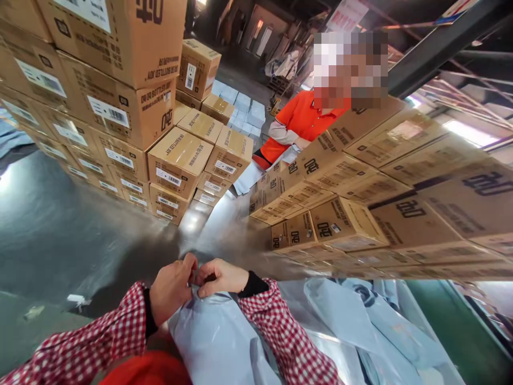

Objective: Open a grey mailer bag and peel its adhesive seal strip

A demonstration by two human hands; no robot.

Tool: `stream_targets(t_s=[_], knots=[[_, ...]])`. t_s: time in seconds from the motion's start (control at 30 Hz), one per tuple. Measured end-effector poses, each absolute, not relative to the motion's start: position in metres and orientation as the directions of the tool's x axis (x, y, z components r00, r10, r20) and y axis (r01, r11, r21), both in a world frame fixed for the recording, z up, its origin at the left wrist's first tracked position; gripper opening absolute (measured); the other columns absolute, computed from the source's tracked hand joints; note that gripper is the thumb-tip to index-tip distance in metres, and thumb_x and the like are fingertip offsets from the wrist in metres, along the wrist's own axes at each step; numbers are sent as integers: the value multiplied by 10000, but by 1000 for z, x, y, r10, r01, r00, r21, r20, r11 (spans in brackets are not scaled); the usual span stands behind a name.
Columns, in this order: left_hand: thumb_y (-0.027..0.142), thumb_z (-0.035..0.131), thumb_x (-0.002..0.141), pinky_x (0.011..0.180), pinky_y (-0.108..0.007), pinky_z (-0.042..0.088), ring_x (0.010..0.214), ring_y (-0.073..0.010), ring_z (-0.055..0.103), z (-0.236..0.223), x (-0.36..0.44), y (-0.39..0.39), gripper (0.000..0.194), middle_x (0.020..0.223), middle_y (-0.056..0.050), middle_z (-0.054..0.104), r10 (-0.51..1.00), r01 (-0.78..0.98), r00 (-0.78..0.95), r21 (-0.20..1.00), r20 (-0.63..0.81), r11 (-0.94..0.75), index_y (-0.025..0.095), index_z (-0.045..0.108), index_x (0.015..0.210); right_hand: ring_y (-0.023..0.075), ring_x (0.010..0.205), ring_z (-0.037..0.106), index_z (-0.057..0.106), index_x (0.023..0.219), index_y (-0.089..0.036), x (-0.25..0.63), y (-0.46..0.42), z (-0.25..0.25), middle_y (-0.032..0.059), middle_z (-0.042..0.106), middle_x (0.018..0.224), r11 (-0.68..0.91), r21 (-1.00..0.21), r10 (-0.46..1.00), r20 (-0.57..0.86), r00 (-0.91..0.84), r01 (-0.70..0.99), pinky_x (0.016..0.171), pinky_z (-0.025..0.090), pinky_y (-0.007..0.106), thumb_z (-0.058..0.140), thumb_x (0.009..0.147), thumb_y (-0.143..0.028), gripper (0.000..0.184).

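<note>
Pale grey plastic mailing bag [218, 337] hangs in front of my body, its top edge pinched between both hands. My left hand [170, 289] is closed on the bag's upper left edge, thumb and fingers pressed together. Right beside it, my right hand [222, 277] grips the same edge with thumb and forefinger. The fingertips of the two hands almost meet. What the bag holds, if anything, is hidden inside it. More grey plastic bags [377, 326] lie loosely piled on a table to the right.
Tall stacks of cardboard boxes [116, 112] rise on the left. Another wall of boxes [340, 224] stands on the right. A person in an orange shirt [288, 125] is behind the right stack. White parcels [240, 109] sit on the floor farther back.
</note>
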State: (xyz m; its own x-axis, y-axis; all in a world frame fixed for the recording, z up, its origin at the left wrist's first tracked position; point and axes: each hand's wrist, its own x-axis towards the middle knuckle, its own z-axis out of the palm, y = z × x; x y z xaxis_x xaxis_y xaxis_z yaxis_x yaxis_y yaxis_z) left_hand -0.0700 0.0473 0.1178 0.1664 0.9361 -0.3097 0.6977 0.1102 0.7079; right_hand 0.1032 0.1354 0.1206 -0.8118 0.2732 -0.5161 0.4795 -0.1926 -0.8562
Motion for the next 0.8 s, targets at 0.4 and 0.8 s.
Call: stream_targets(t_s=[0.4,0.8], knots=[[114,512,703,637,-278,311,677,-184,534,111,-72,49,318,744,24,542,948,570,209,818,-239,80,233,375,963,70,568,467,599,751,-157,109,129,112,-66,577,641,-553,-744,322,-607,-727,375,560,350,219,912,518,-539,546],[7,495,673,592,-260,272,620,-154,505,114,-71,51,401,671,74,467,945,605,156,784,-289,140,225,368,984,138,714,561,738,742,-174,99,109,129,9,640,737,125,-891,663,-252,-705,437,662,400,263,712,798,-324,163]])
